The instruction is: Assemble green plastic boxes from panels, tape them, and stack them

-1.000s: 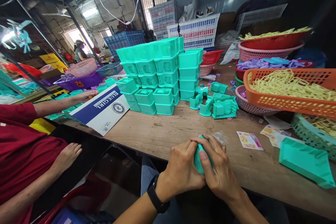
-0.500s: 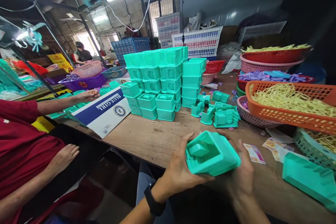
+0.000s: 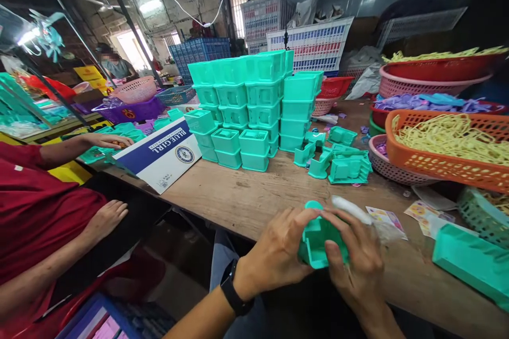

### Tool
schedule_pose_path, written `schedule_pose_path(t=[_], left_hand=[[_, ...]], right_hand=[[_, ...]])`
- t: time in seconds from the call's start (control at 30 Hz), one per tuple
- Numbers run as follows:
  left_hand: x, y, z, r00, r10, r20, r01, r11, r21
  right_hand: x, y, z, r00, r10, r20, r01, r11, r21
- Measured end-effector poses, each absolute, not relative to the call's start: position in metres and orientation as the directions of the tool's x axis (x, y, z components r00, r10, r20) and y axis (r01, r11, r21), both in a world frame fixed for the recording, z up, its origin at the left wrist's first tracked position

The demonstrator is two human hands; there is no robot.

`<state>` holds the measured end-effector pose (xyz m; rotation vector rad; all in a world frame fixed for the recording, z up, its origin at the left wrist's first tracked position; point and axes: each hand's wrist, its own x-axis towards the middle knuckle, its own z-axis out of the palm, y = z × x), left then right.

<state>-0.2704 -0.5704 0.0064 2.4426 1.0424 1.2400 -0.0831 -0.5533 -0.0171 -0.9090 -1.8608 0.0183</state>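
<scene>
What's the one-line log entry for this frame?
left hand: gripping teal plastic part | right hand: gripping same part | location: above wooden table edge

Small teal plastic box (image 3: 318,238): we have turned it from open-side-up to end-on, our left hand (image 3: 278,254) and right hand (image 3: 358,259) closing round it.

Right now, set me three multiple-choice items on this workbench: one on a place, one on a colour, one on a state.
1. Where does the stack of teal boxes stand?
A. On the wooden table, beyond the hands
B. On the floor
C. Inside the orange basket

2. What colour are the strands in the orange basket?
A. Purple
B. Pale yellow
C. Black

3. How is the small teal part held?
A. Lying untouched on the table
B. By one hand alone
C. Between the left hand and the right hand

Answers: 1 A, the stack rests on the tabletop; 2 B, the heap shows pale yellow; 3 C, fingers of both hands wrap it.
</scene>
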Motion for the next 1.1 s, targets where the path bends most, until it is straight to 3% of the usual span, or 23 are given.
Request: schedule_pose_path(t=[0.07,0.13,0.23,0.3,0.47,0.57,0.67,0.8,1.0,1.1], left_hand=[[-0.270,-0.572,0.002,0.368,0.690,0.623,0.474,-0.715,0.513],[-0.271,-0.570,-0.003,0.297,0.739,0.605,0.447,-0.667,0.596],[-0.276,-0.564,-0.011,0.182,0.841,0.510,0.341,-0.540,0.769],[-0.281,-0.559,-0.016,0.145,0.882,0.448,0.290,-0.471,0.833],[-0.282,-0.557,-0.018,0.123,0.901,0.416,0.403,-0.429,0.809],[-0.277,-0.559,-0.018,0.150,0.892,0.427,0.459,-0.446,0.768],[-0.274,-0.560,-0.020,0.115,0.879,0.463,0.445,-0.463,0.767],[-0.275,-0.561,-0.024,0.065,0.899,0.432,0.396,-0.421,0.816],[-0.271,-0.566,-0.029,-0.052,0.927,0.370,0.443,-0.311,0.841],[-0.275,-0.567,-0.025,0.041,0.942,0.332,0.397,-0.320,0.860]], right_hand=[[-0.087,-0.550,-0.024,-0.158,0.573,0.804,0.579,0.714,-0.395],[-0.092,-0.547,-0.032,-0.036,0.614,0.789,0.536,0.678,-0.503],[-0.097,-0.540,-0.044,0.155,0.742,0.652,0.422,0.547,-0.723],[-0.097,-0.535,-0.049,0.149,0.800,0.581,0.390,0.492,-0.778],[-0.098,-0.528,-0.037,-0.059,0.742,0.668,0.527,0.592,-0.610],[-0.107,-0.528,-0.020,-0.166,0.726,0.667,0.502,0.645,-0.576],[-0.116,-0.526,-0.012,-0.112,0.808,0.579,0.447,0.561,-0.697],[-0.116,-0.526,-0.019,0.082,0.940,0.331,0.305,0.293,-0.906],[-0.109,-0.538,-0.033,0.225,0.965,0.133,0.206,0.086,-0.975],[-0.105,-0.541,-0.037,0.163,0.985,0.059,0.169,0.031,-0.985]])
